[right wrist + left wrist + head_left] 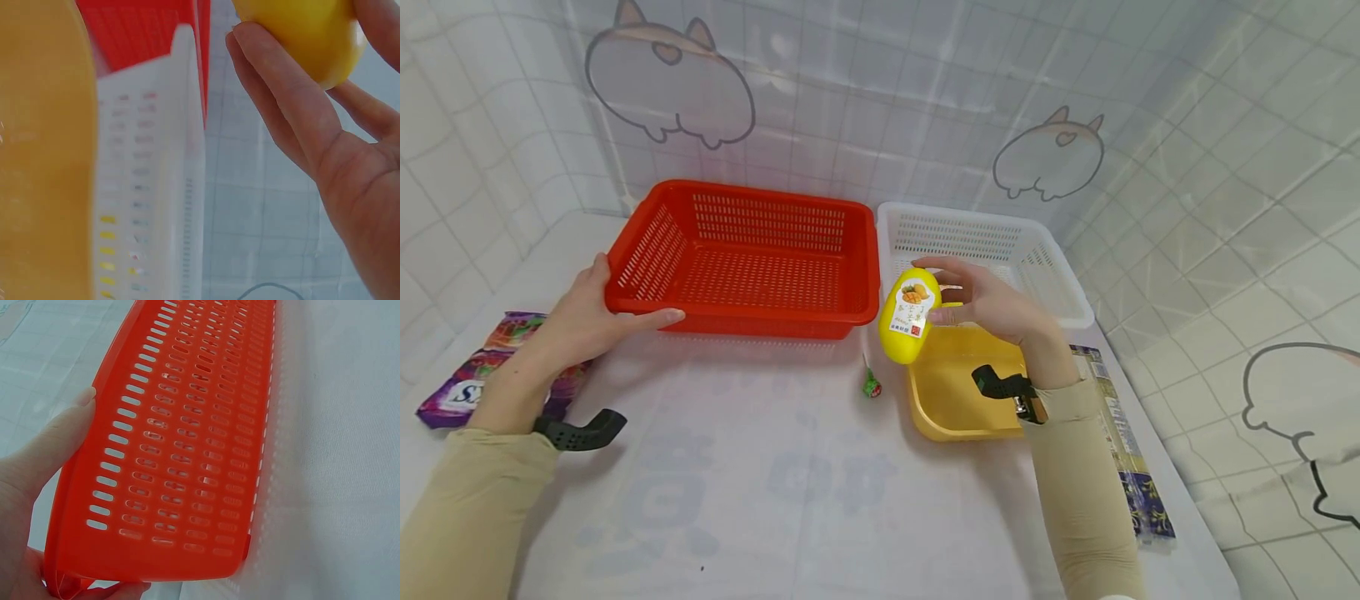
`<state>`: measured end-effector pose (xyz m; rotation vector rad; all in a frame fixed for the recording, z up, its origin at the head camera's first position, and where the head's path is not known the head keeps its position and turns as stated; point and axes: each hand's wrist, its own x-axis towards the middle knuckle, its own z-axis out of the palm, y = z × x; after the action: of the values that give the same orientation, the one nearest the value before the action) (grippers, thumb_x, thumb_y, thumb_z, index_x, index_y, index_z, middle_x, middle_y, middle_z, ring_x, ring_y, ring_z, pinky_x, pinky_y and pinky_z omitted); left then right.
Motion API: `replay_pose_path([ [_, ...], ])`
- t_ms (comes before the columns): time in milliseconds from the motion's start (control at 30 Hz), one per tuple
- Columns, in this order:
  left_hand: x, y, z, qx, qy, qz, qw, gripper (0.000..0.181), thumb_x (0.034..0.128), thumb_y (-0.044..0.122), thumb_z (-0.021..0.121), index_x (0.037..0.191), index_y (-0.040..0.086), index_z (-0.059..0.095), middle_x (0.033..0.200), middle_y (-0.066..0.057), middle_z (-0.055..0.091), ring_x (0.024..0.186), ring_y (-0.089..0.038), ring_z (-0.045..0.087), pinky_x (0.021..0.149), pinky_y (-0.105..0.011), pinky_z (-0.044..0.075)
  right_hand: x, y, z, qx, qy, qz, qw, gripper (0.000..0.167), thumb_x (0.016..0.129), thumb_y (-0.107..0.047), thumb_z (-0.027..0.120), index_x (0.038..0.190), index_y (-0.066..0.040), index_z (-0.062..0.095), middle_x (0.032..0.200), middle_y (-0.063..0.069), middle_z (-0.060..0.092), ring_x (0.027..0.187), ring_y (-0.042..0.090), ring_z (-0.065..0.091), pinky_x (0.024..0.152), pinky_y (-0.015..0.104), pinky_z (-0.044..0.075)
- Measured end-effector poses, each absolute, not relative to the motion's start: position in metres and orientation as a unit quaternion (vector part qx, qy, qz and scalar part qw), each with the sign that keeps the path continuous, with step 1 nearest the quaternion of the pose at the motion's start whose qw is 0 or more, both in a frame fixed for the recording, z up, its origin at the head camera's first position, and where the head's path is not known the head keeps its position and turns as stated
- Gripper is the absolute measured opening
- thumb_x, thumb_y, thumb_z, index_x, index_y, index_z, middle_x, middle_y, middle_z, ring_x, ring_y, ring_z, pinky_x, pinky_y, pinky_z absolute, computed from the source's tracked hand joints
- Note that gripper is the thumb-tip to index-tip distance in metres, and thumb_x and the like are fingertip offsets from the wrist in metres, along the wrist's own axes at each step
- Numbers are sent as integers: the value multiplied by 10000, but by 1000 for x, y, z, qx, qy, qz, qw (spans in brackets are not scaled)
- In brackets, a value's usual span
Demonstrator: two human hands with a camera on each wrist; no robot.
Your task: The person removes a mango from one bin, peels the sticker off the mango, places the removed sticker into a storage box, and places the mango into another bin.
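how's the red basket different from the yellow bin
The red basket has slotted walls; the yellow bin looks solid. The red basket is larger than the yellow bin. The left hand grips the red basket; neither hand grips the yellow bin. Both are open-topped.

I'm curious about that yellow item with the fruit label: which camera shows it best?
The head view: the yellow item appears nearly whole, its fruit label facing the camera, held by the right hand. The right wrist view shows only part, cut off by the top edge; the left wrist view doesn't show it.
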<state>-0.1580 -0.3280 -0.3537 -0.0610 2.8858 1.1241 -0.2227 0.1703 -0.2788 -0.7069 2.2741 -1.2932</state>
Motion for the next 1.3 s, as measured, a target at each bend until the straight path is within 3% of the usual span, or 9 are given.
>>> replay_pose_path([
  [100,-159,-328,-353,-21,932,360,20,1271,830,626,702,1570,-6,-116,1490,-353,209,1281,-527,293,925,-781,372,-216,168,-284,-254,820,-467,213,672,889,-130,737,1488,-257,460,1399,30,545,1229,282,576,1001,414,518],
  [367,-158,-327,-355,-16,933,359,19,1250,828,621,708,1573,-14,-71,1470,-342,237,1271,-525,309,902,-747,422,-200,161,-301,-249,807,-487,223,689,884,-107,745,1499,-225,456,1398,-5,538,1208,283,591,982,418,530],
  [667,-159,-327,-354,-24,936,351,26,1281,836,637,687,1561,-16,-142,1490,-374,197,1285,-544,282,942,-776,372,-186,153,-306,-258,796,-496,233,688,883,-126,749,1497,-219,452,1375,-4,552,1204,273,584,962,406,551],
  [1000,-160,-328,-354,-14,934,357,17,1231,833,632,695,1577,-13,-44,1460,-327,267,1261,-517,333,887,-741,424,-181,145,-323,-287,756,-527,261,692,878,-71,744,1495,-201,458,1400,36,552,1201,283,587,968,394,550],
  [1300,-159,-332,-354,-29,937,347,37,1275,848,647,665,1554,4,-181,1530,-383,167,1284,-554,296,920,-778,381,-178,132,-326,-327,728,-535,278,618,869,-70,751,1426,-220,528,1354,34,583,1188,276,586,1022,446,509],
])
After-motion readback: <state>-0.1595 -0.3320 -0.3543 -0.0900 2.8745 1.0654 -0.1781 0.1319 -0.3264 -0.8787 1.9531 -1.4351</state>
